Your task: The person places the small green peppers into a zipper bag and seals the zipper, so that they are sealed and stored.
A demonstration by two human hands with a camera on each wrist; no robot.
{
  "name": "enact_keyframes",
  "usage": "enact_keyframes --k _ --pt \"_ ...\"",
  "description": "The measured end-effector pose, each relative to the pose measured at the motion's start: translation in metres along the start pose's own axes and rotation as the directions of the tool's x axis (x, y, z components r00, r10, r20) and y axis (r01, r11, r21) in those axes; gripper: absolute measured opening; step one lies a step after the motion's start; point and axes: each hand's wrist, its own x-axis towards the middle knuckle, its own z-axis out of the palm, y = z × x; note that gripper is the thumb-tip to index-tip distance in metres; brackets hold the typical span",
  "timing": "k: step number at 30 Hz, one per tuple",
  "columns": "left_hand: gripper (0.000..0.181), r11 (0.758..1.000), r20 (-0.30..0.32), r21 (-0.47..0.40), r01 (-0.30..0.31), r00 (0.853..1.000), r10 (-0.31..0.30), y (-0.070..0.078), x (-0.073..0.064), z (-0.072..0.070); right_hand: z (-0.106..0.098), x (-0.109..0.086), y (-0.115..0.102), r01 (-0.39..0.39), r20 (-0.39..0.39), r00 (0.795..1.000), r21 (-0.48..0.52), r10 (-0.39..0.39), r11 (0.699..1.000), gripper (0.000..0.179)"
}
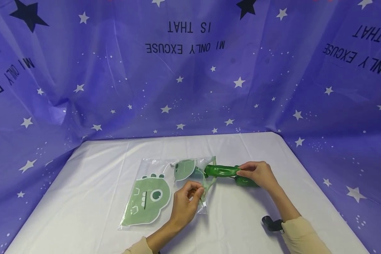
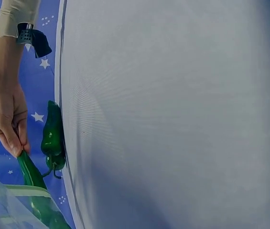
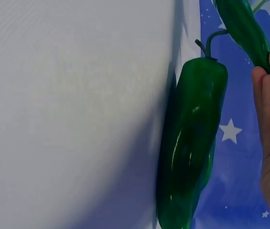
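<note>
A clear zip bag [image 1: 147, 201] printed with a pale green cartoon monster lies flat, its open end facing right. At that end my left hand [image 1: 185, 204] pinches the bag's edge between thumb and fingers. My right hand [image 1: 261, 173] holds a long glossy green pepper [image 1: 222, 171] by its tip. The pepper's other end is inside the bag mouth, seen through the plastic in the left wrist view. Below the right hand lie more green peppers [image 1: 246, 181], partly hidden by it; the right wrist view shows one large pepper [image 3: 192, 138] with a curved stem.
A white cloth [image 1: 241, 225] covers the table. Purple sheets [image 1: 197, 98] with stars and lettering stand along the back and both sides. A black device [image 1: 271, 224] is strapped at the right wrist, by the beige sleeve [image 1: 301, 233].
</note>
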Motion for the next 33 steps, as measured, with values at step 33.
enact_keyframes --k 33 --pt "0.010 0.997 0.008 -0.006 -0.074 0.997 0.074 -0.004 0.000 0.000 0.048 0.020 -0.020 0.077 0.024 0.997 0.026 -0.078 0.997 0.021"
